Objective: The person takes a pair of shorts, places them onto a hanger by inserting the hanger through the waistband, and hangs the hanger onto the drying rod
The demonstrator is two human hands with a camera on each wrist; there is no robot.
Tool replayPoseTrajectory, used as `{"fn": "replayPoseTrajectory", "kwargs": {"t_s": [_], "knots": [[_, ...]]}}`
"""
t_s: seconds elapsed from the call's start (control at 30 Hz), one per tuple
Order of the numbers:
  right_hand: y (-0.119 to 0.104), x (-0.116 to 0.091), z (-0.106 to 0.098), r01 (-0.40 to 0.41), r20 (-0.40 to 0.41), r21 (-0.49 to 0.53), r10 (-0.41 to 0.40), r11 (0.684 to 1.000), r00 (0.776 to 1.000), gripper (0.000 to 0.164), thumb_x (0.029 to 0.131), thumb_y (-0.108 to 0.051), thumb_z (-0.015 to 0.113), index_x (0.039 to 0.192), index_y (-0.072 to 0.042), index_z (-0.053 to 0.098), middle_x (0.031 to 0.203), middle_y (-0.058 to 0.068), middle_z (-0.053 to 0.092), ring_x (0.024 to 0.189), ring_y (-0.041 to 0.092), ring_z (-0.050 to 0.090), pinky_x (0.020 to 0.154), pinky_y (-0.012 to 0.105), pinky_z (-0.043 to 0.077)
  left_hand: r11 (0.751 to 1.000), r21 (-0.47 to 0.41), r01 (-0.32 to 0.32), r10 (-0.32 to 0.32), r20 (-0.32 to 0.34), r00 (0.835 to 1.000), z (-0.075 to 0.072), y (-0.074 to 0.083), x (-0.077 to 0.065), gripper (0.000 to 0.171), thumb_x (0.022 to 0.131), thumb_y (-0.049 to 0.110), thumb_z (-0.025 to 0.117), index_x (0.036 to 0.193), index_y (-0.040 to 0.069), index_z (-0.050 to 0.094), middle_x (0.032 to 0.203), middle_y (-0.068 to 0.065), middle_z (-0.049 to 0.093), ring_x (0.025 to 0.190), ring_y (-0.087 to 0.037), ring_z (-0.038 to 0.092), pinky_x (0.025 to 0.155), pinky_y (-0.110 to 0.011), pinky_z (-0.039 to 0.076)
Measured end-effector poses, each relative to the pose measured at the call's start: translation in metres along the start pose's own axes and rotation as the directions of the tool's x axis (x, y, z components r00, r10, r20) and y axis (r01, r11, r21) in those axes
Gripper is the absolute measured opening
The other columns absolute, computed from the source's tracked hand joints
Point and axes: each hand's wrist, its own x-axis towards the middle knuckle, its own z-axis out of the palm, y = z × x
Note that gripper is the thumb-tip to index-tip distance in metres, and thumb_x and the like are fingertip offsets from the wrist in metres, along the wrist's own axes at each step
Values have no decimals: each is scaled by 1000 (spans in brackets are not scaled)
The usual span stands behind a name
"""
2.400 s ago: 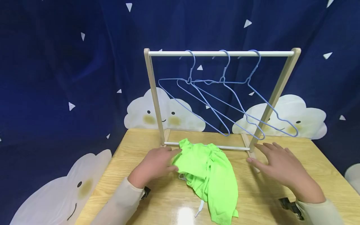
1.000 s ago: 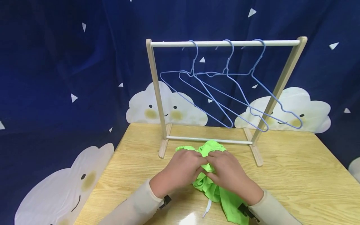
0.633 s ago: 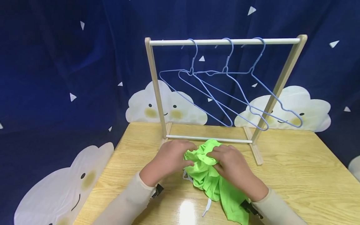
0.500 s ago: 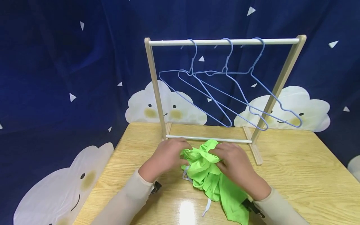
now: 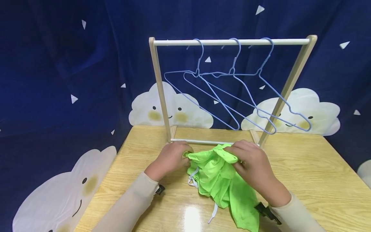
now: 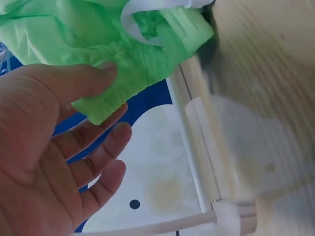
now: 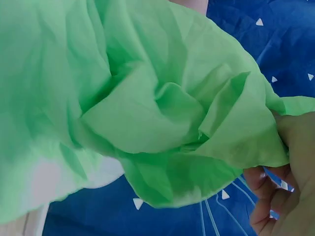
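A pair of bright green shorts point(image 5: 215, 174) lies bunched on the table with its upper edge lifted. A white drawstring point(image 5: 192, 178) hangs at its left side. My left hand point(image 5: 171, 158) pinches a gathered, elastic-looking corner between thumb and forefinger; in the left wrist view the other fingers of the left hand point(image 6: 54, 142) are spread below. My right hand point(image 5: 255, 162) pinches the upper right edge of the cloth. In the right wrist view, folds of the shorts point(image 7: 162, 108) fill most of the picture, and the right hand point(image 7: 290, 172) grips their edge.
Behind the shorts stands a wooden rack with a white top rail point(image 5: 214, 42). Three blue wire hangers point(image 5: 220, 96) hang on it. The wooden table point(image 5: 301, 174) reaches back to a dark blue curtain point(image 5: 72, 64) with cloud shapes.
First apart around the shorts, my hands came together over them. The left then let go, moved left and took hold of a corner. Now the right has moved right, spreading the edge.
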Motion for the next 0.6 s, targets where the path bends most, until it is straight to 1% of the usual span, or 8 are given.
{"fn": "replayPoseTrajectory", "kwargs": {"t_s": [0.07,0.13,0.2,0.3,0.4,0.47,0.57,0.6], "knots": [[2,0,-5,-22,8,1,22,1000,1000,31,80,7,78,103,-13,85,88,-4,75,80,15,66,73,31,52,1000,-11,5,-6,-15,1000,-3,-3,0,23,91,18,86,114,23,83,112,9,78,105,-16,76,88,-40,63],[5,0,-10,-49,22,-10,49,999,999,33,80,10,76,102,-13,85,87,-5,75,79,14,65,72,29,51,999,-31,15,-16,-27,1000,-8,-7,-1,22,92,19,86,113,23,84,112,9,78,104,-16,76,87,-40,63],[9,0,-16,-78,35,-34,80,996,996,37,78,13,74,102,-13,85,87,-5,75,78,13,64,70,26,51,998,-63,30,-32,-39,999,-17,-11,-2,20,92,19,85,112,23,84,113,9,77,105,-17,75,87,-42,63],[15,1,-23,-136,62,-59,140,989,988,38,77,16,75,100,-13,84,89,-7,75,80,11,65,74,23,52,990,-128,54,-62,-62,996,-33,-16,-6,17,91,17,82,107,22,84,113,10,77,105,-18,74,88,-44,62],[18,1,-27,-217,85,-63,222,974,971,33,81,11,81,97,-18,84,87,-11,74,81,9,65,77,19,50,977,-204,58,-78,-89,993,-50,-20,-11,14,90,15,81,100,24,83,109,11,76,105,-18,72,89,-43,60],[20,0,-28,-266,99,-63,271,962,957,29,84,6,84,96,-20,85,86,-13,74,81,8,66,77,17,49,966,-253,47,-77,-109,991,-58,-23,-13,14,90,14,81,97,25,81,107,12,76,113,-20,73,92,-45,60],[21,-2,-28,-322,122,-64,328,945,937,25,86,0,87,97,-23,86,87,-14,76,83,10,71,76,19,51,953,-303,7,-54,-144,988,-69,-25,-17,16,90,11,79,95,26,80,104,13,76,113,-19,73,95,-45,60],[21,-2,-27,-337,134,-60,342,940,930,23,87,-1,88,93,-23,85,86,-14,75,81,11,71,74,21,52,945,-326,-3,-50,-154,987,-72,-25,-18,17,90,10,78,95,26,80,104,12,76,115,-18,72,97,-46,59]]}}
